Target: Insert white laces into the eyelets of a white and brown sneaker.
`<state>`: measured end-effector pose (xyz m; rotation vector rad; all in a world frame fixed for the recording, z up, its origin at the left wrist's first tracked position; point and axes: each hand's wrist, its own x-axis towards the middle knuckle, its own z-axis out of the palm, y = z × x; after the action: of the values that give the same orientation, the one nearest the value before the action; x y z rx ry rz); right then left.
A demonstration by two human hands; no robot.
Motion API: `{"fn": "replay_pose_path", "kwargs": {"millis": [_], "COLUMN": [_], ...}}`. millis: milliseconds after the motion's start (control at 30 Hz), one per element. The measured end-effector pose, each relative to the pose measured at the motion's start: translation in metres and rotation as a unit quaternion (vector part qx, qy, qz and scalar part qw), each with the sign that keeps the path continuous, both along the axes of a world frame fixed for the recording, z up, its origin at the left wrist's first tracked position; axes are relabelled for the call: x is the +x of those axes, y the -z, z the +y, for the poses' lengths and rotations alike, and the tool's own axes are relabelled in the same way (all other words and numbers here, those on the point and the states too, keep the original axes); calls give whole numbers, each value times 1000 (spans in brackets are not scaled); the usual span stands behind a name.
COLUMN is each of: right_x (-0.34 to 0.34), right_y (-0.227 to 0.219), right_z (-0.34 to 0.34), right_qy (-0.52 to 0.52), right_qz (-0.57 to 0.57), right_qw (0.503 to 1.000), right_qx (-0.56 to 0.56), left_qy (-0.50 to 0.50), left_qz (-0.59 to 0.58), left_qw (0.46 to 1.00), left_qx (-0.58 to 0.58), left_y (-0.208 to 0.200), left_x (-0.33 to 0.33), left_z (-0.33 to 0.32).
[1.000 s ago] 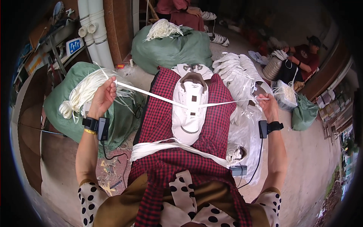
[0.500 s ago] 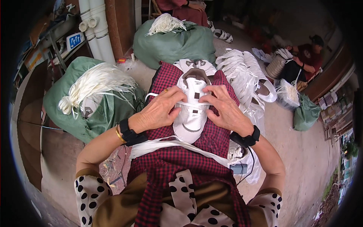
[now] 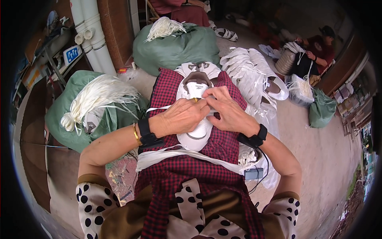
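A white sneaker point(image 3: 193, 139) lies on my lap over a red-and-black checked apron point(image 3: 169, 85), its toe toward me. A white shoelace point(image 3: 158, 108) trails out to the left from under my left hand point(image 3: 184, 116). That hand reaches across the shoe's middle, thumb and fingers pinched together by the lacing. From the other side, my right hand point(image 3: 230, 111) has its fingers bent at the shoe's right edge, closed on the lace there. The fingertips of both hands meet and partly hide the lace. More white laces point(image 3: 191, 153) lie across my lap below the toe.
A green sack point(image 3: 59, 115) topped with a lace bundle point(image 3: 103, 95) stands at left. Another green sack point(image 3: 175, 49) is behind. White shoes point(image 3: 254, 73) pile up at right, near a small dark box point(image 3: 254, 173) with a cable. A person point(image 3: 320, 51) sits at far right handling laces.
My left hand has moved right, from the shoe's left edge across to my right hand's fingertips. The lace strand between the hands is now mostly covered. The view has shifted slightly.
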<state>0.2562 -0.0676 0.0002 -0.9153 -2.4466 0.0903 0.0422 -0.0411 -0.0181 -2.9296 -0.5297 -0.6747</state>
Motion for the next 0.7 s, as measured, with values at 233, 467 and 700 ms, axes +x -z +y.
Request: {"fn": "replay_pose_path", "kwargs": {"millis": [233, 467, 700], "right_x": [2, 14, 17], "right_y": [3, 6, 10], "right_z": [1, -2, -13], "right_qy": [-8, -23, 33], "right_qz": [12, 64, 74], "right_qw": [1000, 996, 993], "right_qx": [-16, -65, -82], "left_qy": [-107, -146, -215], "left_qz": [-70, -95, -74], "left_qw": [815, 859, 893], "left_qx": [-565, -482, -388], "left_y": [-13, -15, -16], "left_x": [-1, -52, -73], "left_z": [1, 16, 5]}}
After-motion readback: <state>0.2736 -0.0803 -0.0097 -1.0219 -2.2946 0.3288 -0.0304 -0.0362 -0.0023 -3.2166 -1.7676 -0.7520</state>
